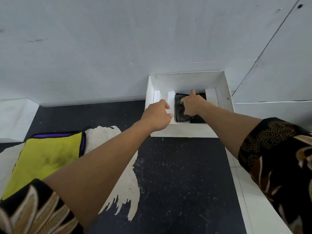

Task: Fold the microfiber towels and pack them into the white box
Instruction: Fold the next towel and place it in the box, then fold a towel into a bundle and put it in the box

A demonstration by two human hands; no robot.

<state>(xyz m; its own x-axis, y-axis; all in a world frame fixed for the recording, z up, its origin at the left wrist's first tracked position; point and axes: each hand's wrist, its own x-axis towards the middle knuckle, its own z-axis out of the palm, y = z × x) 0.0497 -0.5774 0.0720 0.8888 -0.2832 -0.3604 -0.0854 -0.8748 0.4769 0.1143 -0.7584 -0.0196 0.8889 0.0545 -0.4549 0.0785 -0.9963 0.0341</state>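
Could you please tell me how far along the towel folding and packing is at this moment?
Partly done. A folded grey towel is already down in a slot of the white box. In hand: the right hand presses it in while the left hand rests on a white divider beside it. Left: the yellow towel with purple edging lies outside the box on the dark table, not yet packed.

A towel (181, 109) lies in the box (185, 130); another towel (45, 159) lies left of it.
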